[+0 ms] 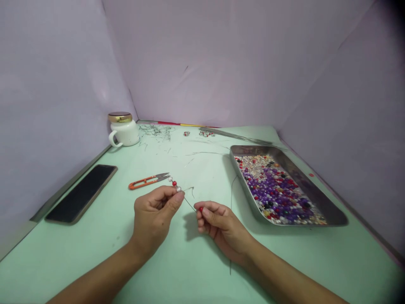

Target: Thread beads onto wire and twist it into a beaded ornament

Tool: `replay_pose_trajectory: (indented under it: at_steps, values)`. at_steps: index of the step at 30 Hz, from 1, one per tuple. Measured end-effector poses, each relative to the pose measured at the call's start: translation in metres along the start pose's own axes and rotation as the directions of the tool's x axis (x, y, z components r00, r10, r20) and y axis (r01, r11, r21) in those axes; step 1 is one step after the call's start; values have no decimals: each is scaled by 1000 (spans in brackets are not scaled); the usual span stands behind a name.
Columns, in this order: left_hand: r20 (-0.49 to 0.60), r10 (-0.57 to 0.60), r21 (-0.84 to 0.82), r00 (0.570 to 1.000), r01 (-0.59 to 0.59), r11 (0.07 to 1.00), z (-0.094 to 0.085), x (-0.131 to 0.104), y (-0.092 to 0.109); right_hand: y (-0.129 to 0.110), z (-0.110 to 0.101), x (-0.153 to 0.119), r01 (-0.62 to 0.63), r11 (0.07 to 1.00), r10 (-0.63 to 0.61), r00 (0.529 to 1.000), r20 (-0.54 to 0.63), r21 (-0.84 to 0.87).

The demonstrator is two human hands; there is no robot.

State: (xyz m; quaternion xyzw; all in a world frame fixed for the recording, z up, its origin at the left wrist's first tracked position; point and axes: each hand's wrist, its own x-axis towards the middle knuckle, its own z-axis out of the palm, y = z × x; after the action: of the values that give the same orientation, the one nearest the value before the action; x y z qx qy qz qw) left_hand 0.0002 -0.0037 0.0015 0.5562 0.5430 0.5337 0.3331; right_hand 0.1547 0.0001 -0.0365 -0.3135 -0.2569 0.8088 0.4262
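Observation:
My left hand [158, 213] pinches a thin beaded wire [189, 204] between thumb and forefinger. White and red beads [174, 183] on it stick out above the fingertips. To the right, my right hand [218, 221] is closed on a red bead [201, 209], held between thumb and forefinger at the wire's end. Whether the wire passes through this bead is too small to tell. Orange thread snips [147, 181] lie just beyond my left hand, their blades pointing right.
A metal tray [292, 166] of mixed beads stands right. Left are a phone [81, 194] and a white mug [125, 133] with a gold lid. Wire scraps [156, 131], small beaded pieces [207, 134] and a bundle of long wires [237, 136] lie at the back.

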Motion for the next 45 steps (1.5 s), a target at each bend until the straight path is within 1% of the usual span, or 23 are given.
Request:
replay_pose_trajectory:
  at_steps: [4, 10, 14, 19, 24, 29, 31, 33, 35, 37, 38, 39, 40, 41, 43, 44, 45]
  values:
    - [-29, 26, 45, 999, -24, 999, 1, -1, 0, 2, 1, -1, -39, 999, 38, 999, 26, 31]
    - [-51, 130, 122, 990, -123, 985, 2, -4, -2, 6, 4, -3, -115, 986, 115, 993, 8, 117]
    - [-52, 192, 159, 980, -182, 970, 1, -5, -4, 7, 6, -4, -117, 985, 115, 993, 24, 124]
    - [-39, 238, 219, 971, -224, 950, 2, -6, -6, 8, 6, -5, -118, 985, 117, 993, 15, 126]
    - [-46, 284, 270, 958, -261, 927, 2, -9, -5, 8, 7, -5, -113, 986, 110, 993, 34, 119]
    - [-43, 357, 321, 933, -325, 890, 1, -9, -5, 8, 7, -4, -115, 987, 114, 993, 15, 110]
    - [-38, 345, 308, 938, -318, 897, 1, -8, -4, 8, 7, -4, -111, 988, 111, 994, 5, 111]
    - [-44, 287, 257, 957, -267, 929, 3, -7, -2, 8, 7, -5, -98, 990, 98, 995, 5, 98]
    - [-35, 176, 179, 984, -167, 969, 5, -6, -1, 8, 7, -5, -79, 994, 78, 997, 14, 73]
    - [18, 9, 84, 1000, -10, 996, 6, -3, -1, 8, 8, -6, -62, 997, 61, 998, 16, 47]
    - [57, -93, 22, 994, 91, 996, 6, -1, -3, 9, 8, -6, -56, 998, 56, 998, 22, 33]
    - [104, -200, -48, 974, 205, 977, 6, 2, -5, 9, 8, -6, -51, 999, 50, 998, 32, 16]
    - [162, -302, -126, 939, 323, 938, 6, 4, -8, 9, 7, -6, -48, 999, 48, 998, 49, -8]
    - [225, -395, -200, 891, 439, 876, 5, 7, -11, 9, 7, -6, -44, 998, 46, 997, 66, -38]
    - [348, -540, -297, 766, 637, 712, 3, 13, -17, 7, 5, -7, 3, 993, 5, 997, 72, -121]
    - [394, -590, -316, 705, 707, 633, 3, 15, -18, 5, 4, -8, 62, 981, -52, 997, 57, -186]
    - [428, -627, -319, 652, 757, 570, 2, 17, -19, 3, 3, -9, 140, 951, -136, 990, 35, -274]
